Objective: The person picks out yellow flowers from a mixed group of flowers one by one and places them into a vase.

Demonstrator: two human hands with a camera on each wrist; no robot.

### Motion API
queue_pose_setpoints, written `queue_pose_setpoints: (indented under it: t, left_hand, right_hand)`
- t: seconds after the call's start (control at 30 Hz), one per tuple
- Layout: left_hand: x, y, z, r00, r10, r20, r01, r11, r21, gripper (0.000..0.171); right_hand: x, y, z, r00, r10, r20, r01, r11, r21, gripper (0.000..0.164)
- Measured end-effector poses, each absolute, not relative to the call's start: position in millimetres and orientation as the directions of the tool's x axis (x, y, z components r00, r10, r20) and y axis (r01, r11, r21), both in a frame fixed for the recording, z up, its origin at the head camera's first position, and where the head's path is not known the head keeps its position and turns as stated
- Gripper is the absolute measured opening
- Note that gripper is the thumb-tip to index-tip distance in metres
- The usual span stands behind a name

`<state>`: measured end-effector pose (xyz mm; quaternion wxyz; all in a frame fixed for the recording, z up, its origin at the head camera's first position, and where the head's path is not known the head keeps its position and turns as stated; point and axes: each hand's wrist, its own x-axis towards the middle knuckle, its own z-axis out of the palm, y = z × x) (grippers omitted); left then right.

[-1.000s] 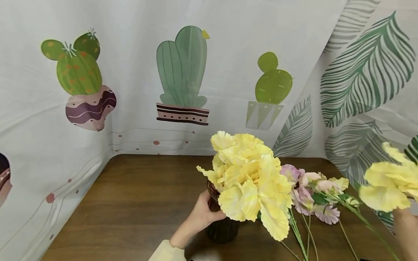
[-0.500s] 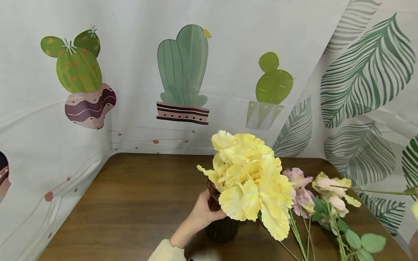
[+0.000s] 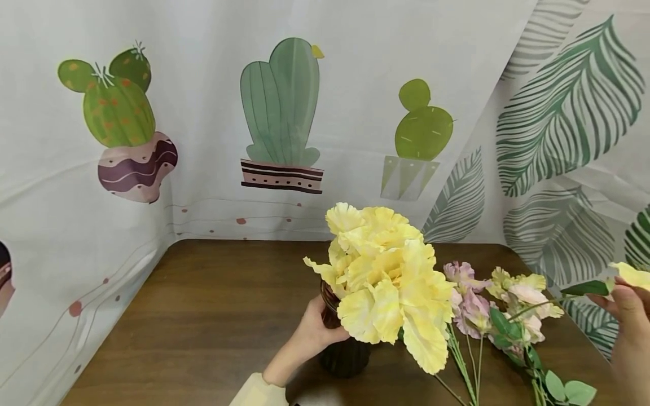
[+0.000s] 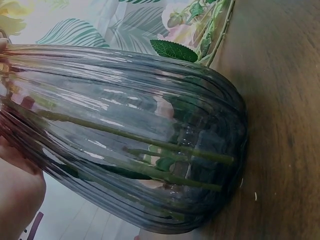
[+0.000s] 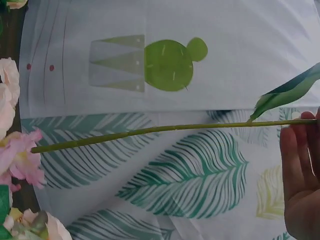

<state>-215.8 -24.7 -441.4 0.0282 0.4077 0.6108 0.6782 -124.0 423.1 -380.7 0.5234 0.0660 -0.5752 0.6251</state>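
My left hand (image 3: 317,332) grips the neck of a ribbed, dark glass vase (image 3: 345,358) standing on the table. Large ruffled yellow flowers (image 3: 388,276) spread over its mouth and lean right. Through the glass in the left wrist view, green stems (image 4: 135,135) reach down near the base. At the far right, my right hand (image 3: 632,332) pinches a yellow flower (image 3: 633,276), partly cut off by the frame edge. In the right wrist view, its long bare stem (image 5: 150,131) points away from the fingers, with one green leaf (image 5: 287,92) close to them.
Loose pink and lilac flowers (image 3: 474,310) lie on the brown table (image 3: 218,321) right of the vase, with green leaves (image 3: 571,389) nearer the front. A white curtain (image 3: 203,113) printed with cacti and leaves hangs behind and along the sides.
My right hand moved largely out of view, then back in, and the yellow flower's stem now points left. The loose flowers shifted, showing more green leaves. My left hand stays on the vase.
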Motion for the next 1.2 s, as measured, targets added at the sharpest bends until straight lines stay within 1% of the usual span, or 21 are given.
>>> queue_pose_setpoints:
  t: [0.03,0.07,0.1,0.13,0.17,0.2,0.33,0.47,0.57,0.67,0.73,0.83,0.97,1.2]
  left_hand:
    - [-216,-25,-441,-0.667,0.534,0.520,0.462,-0.252,0.851,0.050]
    - [-216,-25,-442,-0.668,0.534,0.519,0.459,-0.254,0.852,0.050]
    - [-216,-25,-442,-0.663,0.534,0.525,0.463,-0.259,0.848,0.050]
    - [-216,-25,-442,-0.656,0.534,0.533,0.468,-0.265,0.843,0.051]
    - [-217,-25,-442,-0.651,0.533,0.540,0.473,-0.271,0.838,0.051]
    - [-217,-25,-443,-0.643,0.533,0.549,0.479,-0.279,0.832,0.052]
    - [-217,-25,-443,-0.635,0.529,0.563,0.484,-0.296,0.824,0.053]
    - [-216,-25,-443,-0.651,0.529,0.544,0.466,-0.287,0.837,0.051]
    - [-216,-25,-442,-0.664,0.532,0.526,0.452,-0.275,0.849,0.051]
    - [-216,-25,-442,-0.662,0.536,0.524,0.450,-0.275,0.850,0.051]
    - [-217,-25,-441,-0.650,0.538,0.537,0.460,-0.285,0.841,0.051]
    - [-218,-25,-442,-0.633,0.540,0.555,0.472,-0.300,0.829,0.051]
    - [-218,-25,-443,-0.628,0.540,0.560,0.480,-0.298,0.825,0.050]
    - [-216,-25,-442,-0.650,0.541,0.535,0.459,-0.282,0.843,0.051]
  right_hand:
    - [-119,399,-367,-0.438,0.577,0.689,-0.734,0.213,-0.645,0.022]
    - [-116,379,-354,-0.449,0.586,0.675,-0.732,0.193,-0.654,0.020]
    - [-112,362,-344,-0.465,0.593,0.657,-0.744,0.140,-0.653,0.019]
    - [-109,347,-335,-0.482,0.587,0.651,-0.738,0.129,-0.663,0.019]
    - [-107,338,-330,-0.505,0.581,0.639,-0.747,0.077,-0.660,0.019]
    - [-106,331,-326,-0.523,0.575,0.629,-0.737,0.066,-0.673,0.019]
    - [-106,327,-327,-0.598,0.495,0.630,-0.716,0.022,-0.697,0.020]
    - [-108,326,-329,-0.632,0.460,0.623,-0.683,0.049,-0.729,0.019]
    - [-107,319,-327,-0.648,0.425,0.632,-0.695,0.010,-0.719,0.019]
    - [-106,310,-325,-0.632,0.387,0.671,-0.746,-0.070,-0.662,0.019]
    - [-107,304,-324,-0.614,0.385,0.689,-0.770,-0.100,-0.630,0.019]
    - [-109,297,-322,-0.596,0.404,0.695,-0.793,-0.160,-0.587,0.019]
    - [-114,290,-321,-0.578,0.375,0.725,-0.816,-0.267,-0.512,0.021]
    - [-118,282,-317,-0.515,0.339,0.787,-0.853,-0.290,-0.434,0.020]
